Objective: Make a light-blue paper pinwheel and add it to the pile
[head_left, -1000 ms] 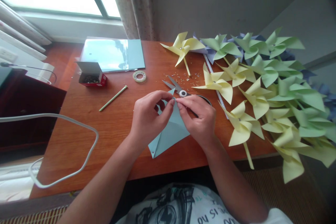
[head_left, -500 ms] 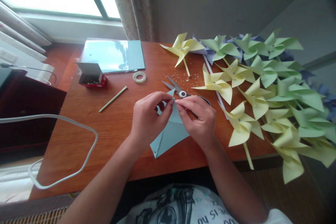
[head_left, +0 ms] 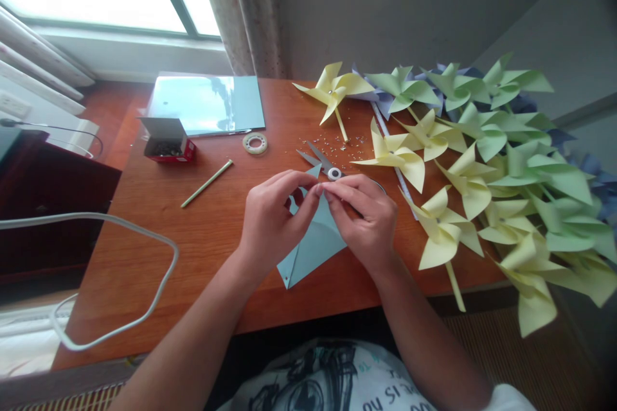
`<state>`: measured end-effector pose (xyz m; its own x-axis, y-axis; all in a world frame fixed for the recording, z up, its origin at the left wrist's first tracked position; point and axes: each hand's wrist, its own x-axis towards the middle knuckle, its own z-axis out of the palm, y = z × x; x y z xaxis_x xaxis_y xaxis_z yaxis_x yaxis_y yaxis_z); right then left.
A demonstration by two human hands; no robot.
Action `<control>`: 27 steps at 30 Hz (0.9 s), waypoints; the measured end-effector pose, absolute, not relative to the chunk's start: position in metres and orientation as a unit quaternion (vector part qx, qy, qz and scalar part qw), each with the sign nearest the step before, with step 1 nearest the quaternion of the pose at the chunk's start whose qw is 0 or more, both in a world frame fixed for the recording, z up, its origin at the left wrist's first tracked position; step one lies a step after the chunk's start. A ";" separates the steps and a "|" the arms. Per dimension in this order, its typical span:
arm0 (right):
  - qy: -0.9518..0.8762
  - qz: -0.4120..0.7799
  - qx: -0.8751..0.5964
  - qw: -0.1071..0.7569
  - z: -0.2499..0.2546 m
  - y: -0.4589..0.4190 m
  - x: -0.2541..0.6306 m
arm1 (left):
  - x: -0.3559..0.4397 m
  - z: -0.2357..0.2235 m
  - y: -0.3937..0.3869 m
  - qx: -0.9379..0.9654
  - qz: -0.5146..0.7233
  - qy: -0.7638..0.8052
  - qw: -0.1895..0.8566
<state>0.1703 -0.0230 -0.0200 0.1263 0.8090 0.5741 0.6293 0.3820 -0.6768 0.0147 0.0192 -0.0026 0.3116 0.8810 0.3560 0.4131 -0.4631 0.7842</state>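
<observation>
My left hand [head_left: 282, 209] and my right hand [head_left: 364, 212] meet fingertip to fingertip, both closed in a pinch. Whatever lies between the fingers is too small and covered to make out. Below them a light blue sheet of paper [head_left: 315, 247] rests on the table, with a crease line and a small hole near its lower corner; my hands hide its middle. Just beyond the fingers are open scissors [head_left: 334, 173], their handles partly behind my right hand.
Finished paper pinwheels [head_left: 443, 228] in yellow, green and purple crowd the right side. At left are a red box [head_left: 169, 149] of small dark pieces, a pale green stick [head_left: 207, 183], a tape roll [head_left: 255, 143], a packet of blue paper [head_left: 202, 103] and a white cable [head_left: 166, 282].
My fingertips have drawn slightly closer together. The small light blue bit seen earlier at my left fingertips is now covered. The blue sheet and scissors lie nearly as before.
</observation>
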 end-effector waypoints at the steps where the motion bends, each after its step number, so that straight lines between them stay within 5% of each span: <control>1: -0.653 0.090 -0.549 0.513 -0.020 -0.023 0.170 | 0.015 -0.003 0.019 0.755 0.401 0.427 0.296; 27: -0.632 0.122 -0.560 0.521 -0.018 -0.026 0.169 | 0.015 -0.007 0.020 0.751 0.410 0.431 0.287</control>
<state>0.1691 -0.0257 -0.0181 0.1710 0.8358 0.5218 0.5814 0.3420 -0.7382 0.0154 0.0202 -0.0071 0.2924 0.8825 0.3684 0.4124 -0.4639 0.7840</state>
